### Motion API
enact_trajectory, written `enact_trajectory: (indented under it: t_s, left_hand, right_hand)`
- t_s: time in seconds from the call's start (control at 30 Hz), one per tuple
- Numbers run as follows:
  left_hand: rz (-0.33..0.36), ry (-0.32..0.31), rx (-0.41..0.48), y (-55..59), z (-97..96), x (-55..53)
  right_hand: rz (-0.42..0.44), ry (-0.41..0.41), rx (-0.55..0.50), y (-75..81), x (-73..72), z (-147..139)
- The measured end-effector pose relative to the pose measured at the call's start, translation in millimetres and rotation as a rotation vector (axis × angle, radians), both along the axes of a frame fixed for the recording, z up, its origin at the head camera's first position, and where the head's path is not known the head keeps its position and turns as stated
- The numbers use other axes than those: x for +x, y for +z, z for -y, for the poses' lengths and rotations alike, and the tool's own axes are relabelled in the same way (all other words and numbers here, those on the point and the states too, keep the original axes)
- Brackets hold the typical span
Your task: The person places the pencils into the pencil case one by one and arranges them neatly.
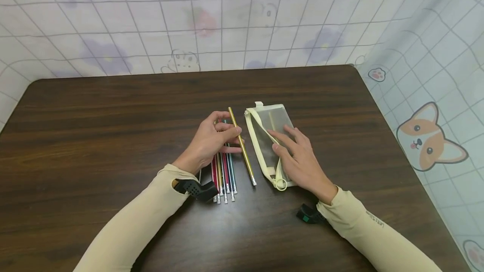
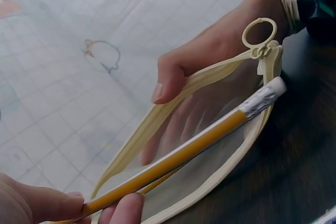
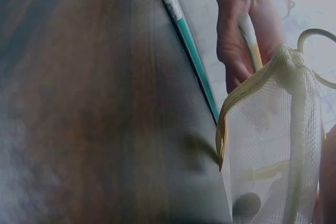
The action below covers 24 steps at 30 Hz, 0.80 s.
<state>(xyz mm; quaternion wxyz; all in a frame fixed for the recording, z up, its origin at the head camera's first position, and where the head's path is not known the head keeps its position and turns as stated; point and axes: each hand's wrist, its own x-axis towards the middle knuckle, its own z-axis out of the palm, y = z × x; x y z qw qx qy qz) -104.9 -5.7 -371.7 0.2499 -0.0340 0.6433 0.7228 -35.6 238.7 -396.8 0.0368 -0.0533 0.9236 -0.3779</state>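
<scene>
My left hand [image 1: 211, 139] pinches a gold-yellow pencil [image 1: 242, 146] between thumb and fingers, its white eraser end toward me. In the left wrist view the pencil [image 2: 184, 153] crosses in front of the parted zip opening of a translucent mesh pencil pouch [image 2: 226, 166] with cream edging. My right hand [image 1: 298, 154] holds the upper zip edge of the pouch, the thumb at the rim and the other fingers seen through the mesh. Under my left hand lies a row of several coloured pencils [image 1: 226, 171], partly hidden.
The dark wooden table [image 1: 113, 146] extends around the hands. A patterned grid curtain [image 1: 242, 24] borders its back and right side. In the right wrist view a green pencil [image 3: 194, 59] lies beside the pouch. A cream ring [image 2: 260, 31] hangs at the pouch's zip end.
</scene>
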Motion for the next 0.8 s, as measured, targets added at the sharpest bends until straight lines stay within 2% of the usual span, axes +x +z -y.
enact_trajectory:
  t_s: [0.37,0.7,0.8]
  left_hand:
    - [-0.023,0.113,-0.003,-0.7,-21.2,-9.0]
    - [0.002,0.105,-0.01,-4.1,-39.7,-10.4]
    - [0.013,0.083,-0.018,-5.9,-44.4,-10.2]
  right_hand:
    - [0.006,-0.009,0.002,1.2,-0.2,-1.1]
    - [0.005,-0.002,0.01,1.5,-0.3,-0.9]
    - [0.011,-0.004,0.01,0.9,-0.4,-0.9]
